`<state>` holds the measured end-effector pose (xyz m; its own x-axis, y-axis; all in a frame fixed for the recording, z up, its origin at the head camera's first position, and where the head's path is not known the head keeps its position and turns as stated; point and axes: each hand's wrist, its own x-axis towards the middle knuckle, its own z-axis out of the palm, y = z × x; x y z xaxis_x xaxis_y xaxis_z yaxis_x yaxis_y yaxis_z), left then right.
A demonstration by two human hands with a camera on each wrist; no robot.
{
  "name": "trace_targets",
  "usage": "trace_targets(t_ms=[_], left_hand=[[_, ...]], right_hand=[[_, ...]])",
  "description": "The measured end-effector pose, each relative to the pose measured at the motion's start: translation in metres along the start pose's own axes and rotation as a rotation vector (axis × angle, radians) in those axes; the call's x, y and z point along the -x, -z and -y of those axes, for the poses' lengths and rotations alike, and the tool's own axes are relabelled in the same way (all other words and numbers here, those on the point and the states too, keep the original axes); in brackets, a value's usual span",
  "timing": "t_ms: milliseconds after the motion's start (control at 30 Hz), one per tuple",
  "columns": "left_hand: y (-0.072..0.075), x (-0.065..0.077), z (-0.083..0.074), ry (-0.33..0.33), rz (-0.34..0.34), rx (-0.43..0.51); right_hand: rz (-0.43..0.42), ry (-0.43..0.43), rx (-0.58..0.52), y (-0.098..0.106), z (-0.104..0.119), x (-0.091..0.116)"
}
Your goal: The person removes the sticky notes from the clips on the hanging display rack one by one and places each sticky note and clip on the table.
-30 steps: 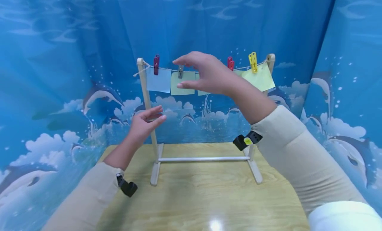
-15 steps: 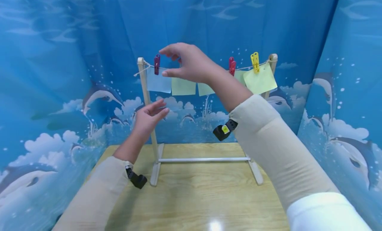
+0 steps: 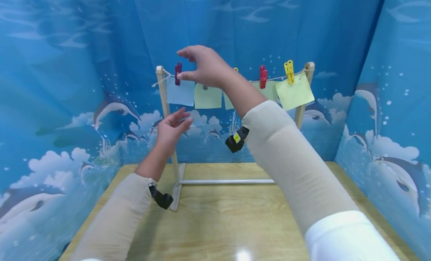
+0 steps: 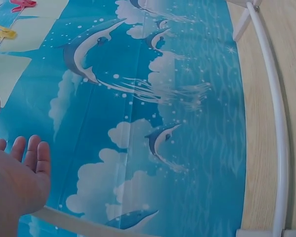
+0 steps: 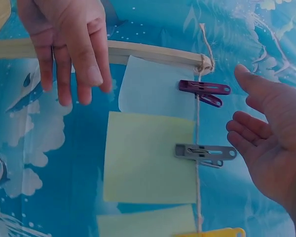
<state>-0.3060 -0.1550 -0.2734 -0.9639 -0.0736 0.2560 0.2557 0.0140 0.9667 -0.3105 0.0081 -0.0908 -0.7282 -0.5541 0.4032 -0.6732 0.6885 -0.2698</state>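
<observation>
Dolphin curtain point(image 3: 235, 17) behind; left hand point(image 3: 170, 130) relaxed, right hand point(image 3: 206, 68) uncurled near purple clip point(image 5: 202, 88); yellow label point(image 3: 237, 137) illegible.

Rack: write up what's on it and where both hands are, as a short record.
Rack: stands on table, string across its top
Clips, left to right: purple clip, gray clip, yellow clip, red clip, second yellow clip
Purple clip holds: blue note
Gray clip holds: green note
Right hand: open, near purple clip, holding nothing
Left hand: lower, below blue note, open, holding nothing
</observation>
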Motion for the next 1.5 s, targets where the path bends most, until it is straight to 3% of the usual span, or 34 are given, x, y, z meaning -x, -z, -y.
trace_targets(t_ms=[167,333,633,900,1267,1500], left_hand=[[-0.007,0.001,-0.002,0.014,-0.014,0.097],[-0.016,0.003,-0.005,0.003,-0.02,0.151],[-0.03,-0.003,-0.011,-0.006,-0.087,0.367],[-0.034,-0.011,-0.018,0.074,-0.078,0.469],[-0.036,-0.014,-0.022,0.04,-0.087,0.633],[-0.043,-0.012,-0.023,0.005,-0.212,0.746]], right_hand=[[0.03,-0.07,-0.084,-0.009,-0.001,-0.008],[0.042,-0.116,-0.09,-0.015,-0.001,-0.012],[-0.002,-0.066,-0.113,-0.015,0.006,-0.012],[-0.028,-0.067,-0.047,-0.016,0.009,-0.01],[-0.044,-0.037,-0.034,-0.023,0.011,-0.008],[-0.046,-0.037,-0.073,-0.021,0.01,-0.006]])
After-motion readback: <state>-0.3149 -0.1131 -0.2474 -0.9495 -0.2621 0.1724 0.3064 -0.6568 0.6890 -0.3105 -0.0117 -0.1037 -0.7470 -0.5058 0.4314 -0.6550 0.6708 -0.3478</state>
